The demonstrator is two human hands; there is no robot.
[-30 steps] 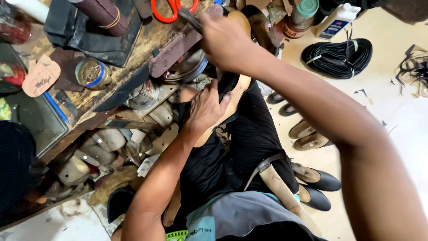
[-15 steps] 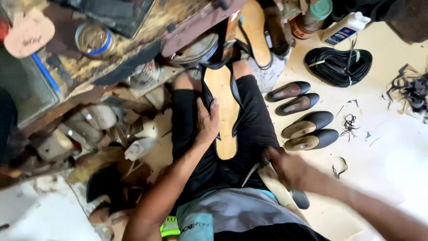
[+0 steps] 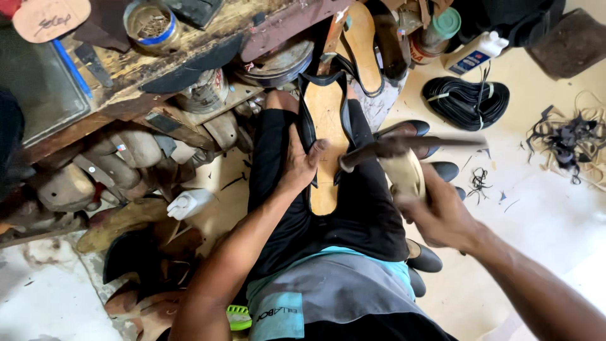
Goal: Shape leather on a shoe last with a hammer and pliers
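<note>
Setting: cobbler's corner seen from above, pale floor (image 3: pixel 543 208) at right, cluttered wooden bench (image 3: pixel 158 63) at upper left
Lap: person seated, black trousers (image 3: pixel 372 215), grey and teal garment at 6 o'clock
Right hand (image 3: pixel 439 215): at 4 o'clock from the sole, clenched around the pale handle of a hammer (image 3: pixel 404 155); the dark head end is blurred and stretches across toward 3 o'clock, its near end just beside the sole's edge
Left hand (image 3: pixel 302 165): fingers spread flat, pressing on the sole's left side, thumb lying across the tan face; not wrapped around anything
Sandal sole (image 3: pixel 327 132): tan, long, black strip along its rim, lying lengthwise on the thighs, toe pointing to 12 o'clock
Floor at 3 o'clock: dark finished shoes (image 3: pixel 410 129) lined beside the right leg, black scraps (image 3: pixel 568 139) farther out
Floor at 9 o'clock: white plastic bottle (image 3: pixel 189 203), wooden shoe lasts (image 3: pixel 126 151) stacked under the bench
Far at 1 o'clock: coil of black strap (image 3: pixel 467 101), white glue bottle (image 3: pixel 473 53)
Far at 12 o'clock: second tan sole (image 3: pixel 363 44) leaning upright
Far at 11 o'clock: tin of small nails (image 3: pixel 148 22) on the bench
</note>
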